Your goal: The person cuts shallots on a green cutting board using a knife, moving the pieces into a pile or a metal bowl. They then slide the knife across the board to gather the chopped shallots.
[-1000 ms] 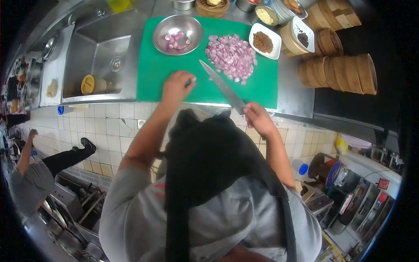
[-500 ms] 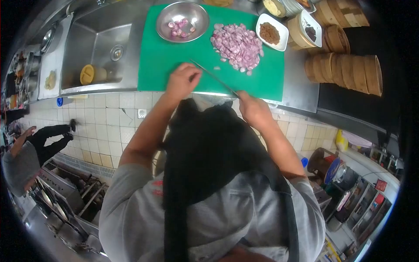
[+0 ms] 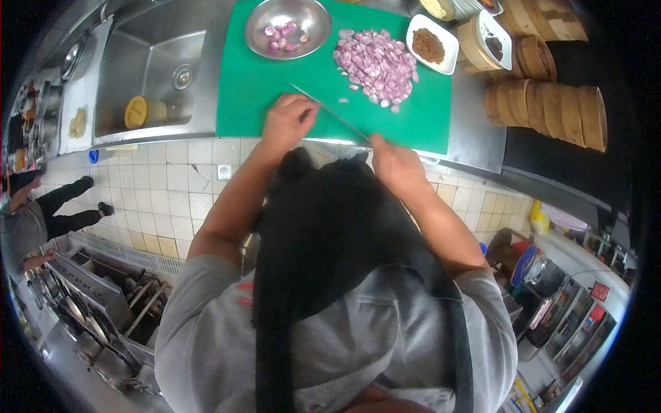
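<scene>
My right hand (image 3: 398, 165) is wrapped round the handle of a knife (image 3: 334, 115), whose thin blade slants up and left over the green cutting board (image 3: 248, 89). Beside the blade, my left hand (image 3: 289, 121) rests on the board with its fingers curled in; whatever they hold, if anything, is hidden. A heap of sliced shallots (image 3: 377, 67) lies beyond the knife, with one loose slice near the blade. At the back of the board stands a steel bowl (image 3: 258, 43) with several peeled shallots (image 3: 284, 36) in it.
A white dish (image 3: 451, 58) of brown crumbly food sits at the board's right edge. Bamboo steamers (image 3: 544, 110) are stacked farther right. To the left is a steel sink (image 3: 148, 58) holding a yellow-lidded container (image 3: 138, 112). Another person (image 3: 31, 217) stands at far left.
The view has shifted slightly. The knife and both hands keep nearly the same places on the board. At far left, the other person's legs and arms have changed position.
</scene>
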Demonstrator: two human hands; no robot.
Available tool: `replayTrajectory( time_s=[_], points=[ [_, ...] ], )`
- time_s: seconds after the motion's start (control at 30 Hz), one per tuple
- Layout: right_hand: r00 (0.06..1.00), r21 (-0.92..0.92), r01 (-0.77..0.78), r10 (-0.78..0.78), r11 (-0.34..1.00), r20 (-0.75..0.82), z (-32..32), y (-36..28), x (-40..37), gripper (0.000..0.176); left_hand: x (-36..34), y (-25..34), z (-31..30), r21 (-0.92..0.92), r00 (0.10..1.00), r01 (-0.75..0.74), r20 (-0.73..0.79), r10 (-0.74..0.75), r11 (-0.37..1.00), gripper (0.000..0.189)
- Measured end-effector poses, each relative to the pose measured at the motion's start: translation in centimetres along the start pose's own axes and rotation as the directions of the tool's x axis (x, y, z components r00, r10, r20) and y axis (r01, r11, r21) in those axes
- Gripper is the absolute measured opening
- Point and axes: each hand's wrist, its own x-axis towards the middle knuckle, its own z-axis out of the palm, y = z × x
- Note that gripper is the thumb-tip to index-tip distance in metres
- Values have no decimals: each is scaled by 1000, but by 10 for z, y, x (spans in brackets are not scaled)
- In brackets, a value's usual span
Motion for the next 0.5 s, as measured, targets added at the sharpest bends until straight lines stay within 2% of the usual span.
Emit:
replayTrajectory(
  time_s=[0.33,0.5],
  points=[
    [994,28,46,-43,999,-96,3,-2,2,24,2,0,1,-3,1000,-10,-6,10,1000,11],
    [996,17,58,-57,998,-65,13,8,8,22,3,-1,1,18,999,-34,-26,34,999,10]
  ],
)
